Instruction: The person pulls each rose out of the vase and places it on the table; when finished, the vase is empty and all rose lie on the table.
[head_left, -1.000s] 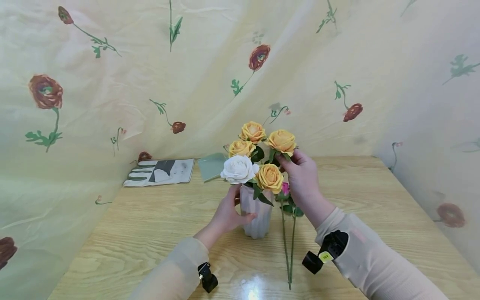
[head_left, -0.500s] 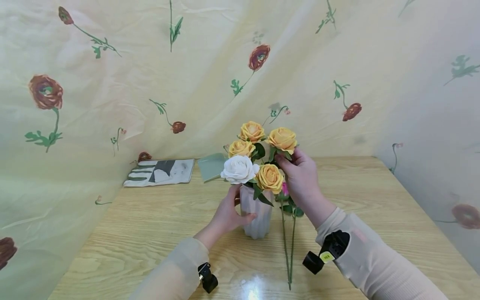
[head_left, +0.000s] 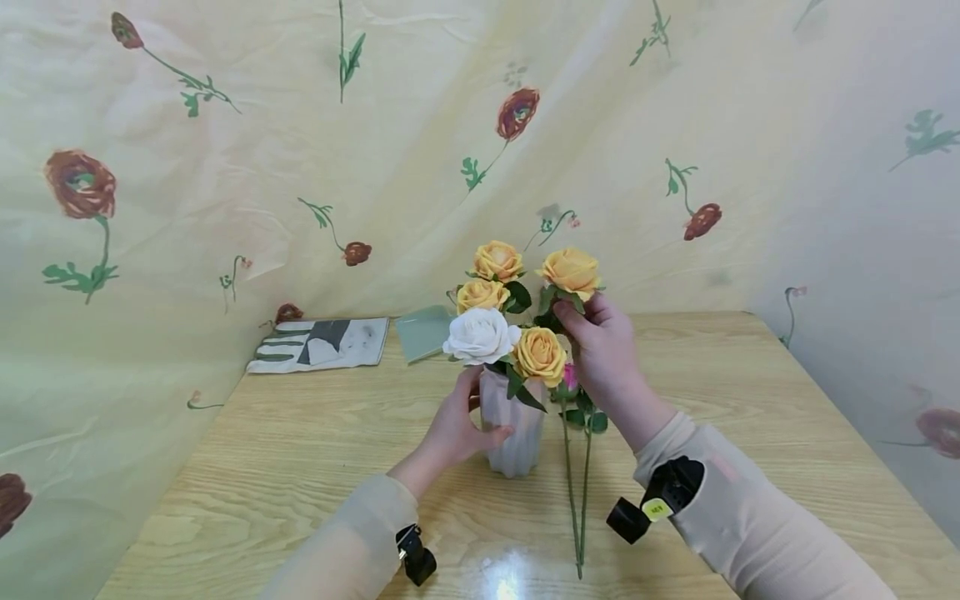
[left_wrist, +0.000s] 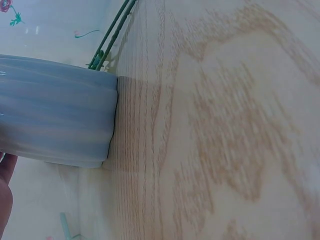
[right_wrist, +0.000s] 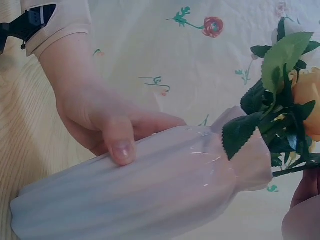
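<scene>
A pale fluted vase (head_left: 517, 433) stands upright on the table, holding several yellow roses and a white rose (head_left: 481, 336). My left hand (head_left: 455, 421) grips the vase from its left side, thumb across the front; the right wrist view shows this left hand (right_wrist: 100, 117) around its body. Just under the bloom of the rightmost yellow rose (head_left: 571, 271), my right hand (head_left: 606, 346) pinches the stem. In the right wrist view that stem slants into the vase mouth (right_wrist: 255, 165). To the right of the vase, two green stems (head_left: 577, 492) lie on the table, a pink bloom (head_left: 570, 377) partly hidden at their top.
A white and grey glove (head_left: 322, 344) lies at the back left of the wooden table (head_left: 300, 467). Beside it is a flat pale green sheet (head_left: 424, 332). A flower-printed cloth (head_left: 420, 142) hangs behind.
My right hand and the rightmost yellow rose have risen slightly, the bloom shifting a little right. The two left yellow blooms and the white one moved a touch. My left hand stays on the vase.
</scene>
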